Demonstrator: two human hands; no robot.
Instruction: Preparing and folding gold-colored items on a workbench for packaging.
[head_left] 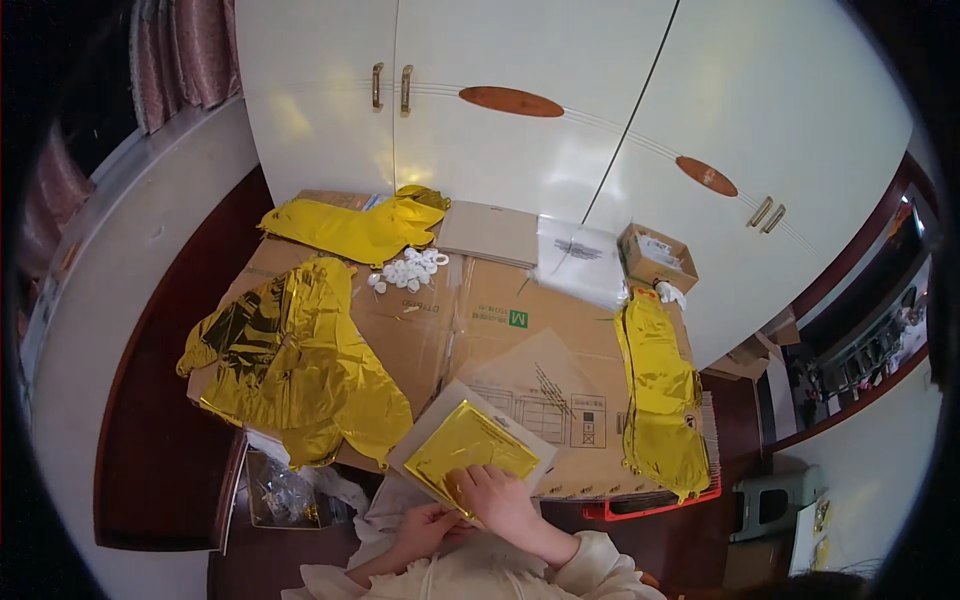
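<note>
Gold foil [455, 450]: folded on pale sheet [512, 428], near desk [585, 345] edge
Left hand [427, 530]: fingers closed near foil's corner, grip unclear
Right hand [497, 500]: half-curled on foil, grip unclear
Creases: probably press outward, gently

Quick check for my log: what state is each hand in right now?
Left hand: fingers curled at the near edge of the gold foil; grip can't be told.
Right hand: fingers bent over the foil; gripping or just resting can't be told.

Right hand [497, 500] on folded gold foil [465, 439], left hand [427, 530] just beside.
</note>
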